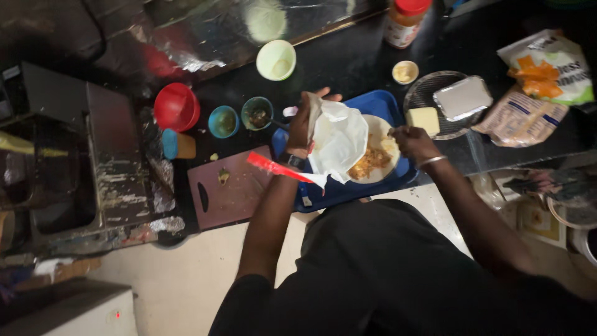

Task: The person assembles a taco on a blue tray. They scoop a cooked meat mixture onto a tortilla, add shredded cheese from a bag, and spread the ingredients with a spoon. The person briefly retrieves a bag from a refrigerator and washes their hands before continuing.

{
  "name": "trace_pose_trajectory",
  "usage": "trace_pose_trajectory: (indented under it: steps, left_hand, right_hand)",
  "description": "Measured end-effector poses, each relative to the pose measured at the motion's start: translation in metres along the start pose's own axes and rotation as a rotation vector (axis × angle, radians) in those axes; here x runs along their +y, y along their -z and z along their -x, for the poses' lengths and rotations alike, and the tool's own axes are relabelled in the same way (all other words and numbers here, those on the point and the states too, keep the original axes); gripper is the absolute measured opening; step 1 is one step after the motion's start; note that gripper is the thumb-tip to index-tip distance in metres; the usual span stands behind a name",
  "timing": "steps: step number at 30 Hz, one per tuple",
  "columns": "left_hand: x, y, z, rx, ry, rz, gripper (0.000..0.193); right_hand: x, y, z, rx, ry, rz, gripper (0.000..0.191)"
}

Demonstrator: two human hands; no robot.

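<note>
A dark counter point(348, 59) fills the upper part of the frame, with crinkled foil point(186, 37) along its back edge at upper centre and pale floor below. At centre sits a blue tray point(348, 190) carrying a pale plate point(380, 127) of orange-brown food point(370, 162). To its left lies a dark red cutting board point(233, 186). The person's left hand point(303, 124) is closed around a white plastic bag point(339, 140) held over the plate, fingers gripping its gathered top. The right hand point(410, 140), at the plate's right edge, has its fingers curled; whether it holds anything cannot be told. At upper right lies a round glass dish point(423, 96) with a foil-wrapped block point(463, 98) and a yellow block point(423, 120). Left of the tray stand a red bowl point(176, 107) and 2 small blue bowls point(224, 121).
</note>
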State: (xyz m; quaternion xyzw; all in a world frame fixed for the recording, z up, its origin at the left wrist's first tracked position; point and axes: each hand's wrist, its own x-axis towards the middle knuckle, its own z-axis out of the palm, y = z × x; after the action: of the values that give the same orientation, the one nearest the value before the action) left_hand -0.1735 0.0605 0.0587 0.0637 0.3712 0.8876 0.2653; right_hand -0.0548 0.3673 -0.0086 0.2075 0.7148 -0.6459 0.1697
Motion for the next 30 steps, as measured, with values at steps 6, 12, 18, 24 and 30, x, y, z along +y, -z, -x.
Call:
trace_pose_trajectory:
  steps: [6,12,18,24,30]
  left_hand:
    - [-0.025,0.007,-0.013,0.048,0.093,0.132,0.061]
    - [-0.044,0.004,-0.012,0.093,0.218,0.214,0.058]
    - [-0.051,0.007,-0.028,0.149,0.202,0.087,0.066]
    - [-0.054,0.002,-0.034,0.097,0.156,0.11,0.067]
    - [-0.045,0.005,-0.035,0.078,0.115,0.009,0.071]
  right_hand:
    - [0.036,0.05,0.054,-0.158,0.008,-0.984,0.023]
    - [0.054,0.082,0.033,0.218,-0.043,-0.767,0.043]
    - [0.022,0.055,0.045,0.583,0.25,0.19,0.063]
    - [-0.002,0.013,0.036,0.746,0.026,0.582,0.077]
    - [0.027,0.031,0.007,0.74,0.173,0.087,0.057]
